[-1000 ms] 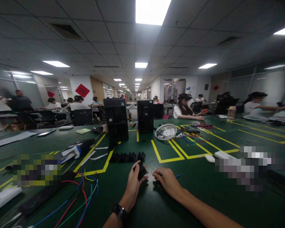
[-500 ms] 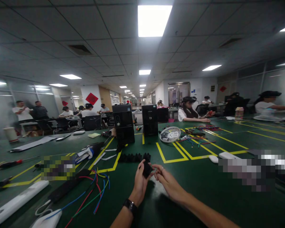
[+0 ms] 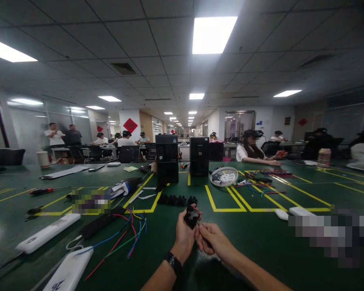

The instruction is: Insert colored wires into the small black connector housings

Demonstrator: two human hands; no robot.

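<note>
Piece point(image 3: 191, 218) (small, black), in left hand point(image 3: 183, 233)

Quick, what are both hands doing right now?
Left hand: closed around a small black part.
Right hand: fingers curled in beside the left; whether they pinch anything small can't be told.

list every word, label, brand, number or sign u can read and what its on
"26", probably (tilted, at the picture's bottom edge): white device, lower left
Marks and stickers on the left black tower and right black tower: too small to read
Red diamond sign on the pillar: too blurred
Black part in the left hand: no readable text
</note>
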